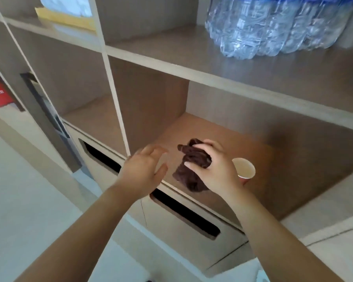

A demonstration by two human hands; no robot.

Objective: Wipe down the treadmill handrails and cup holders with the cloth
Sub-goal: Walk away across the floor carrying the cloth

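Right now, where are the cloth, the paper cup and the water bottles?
cloth (192,169), head view, bunched middle folds.
paper cup (245,169), head view, inside below rim.
water bottles (273,23), head view, middle of the pack.

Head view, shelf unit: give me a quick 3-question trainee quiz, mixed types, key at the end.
1. Multiple choice: what does the right hand hold?
A. a dark brown cloth
B. a paper cup
C. a water bottle

2. True or false: the left hand is gripping the cloth.

3. Fill in: the pack of water bottles sits on the shelf ____ the compartment with the paper cup.

Key:
1. A: its fingers close around the bunched cloth.
2. False: it is open, beside the cloth, apart from it.
3. above.
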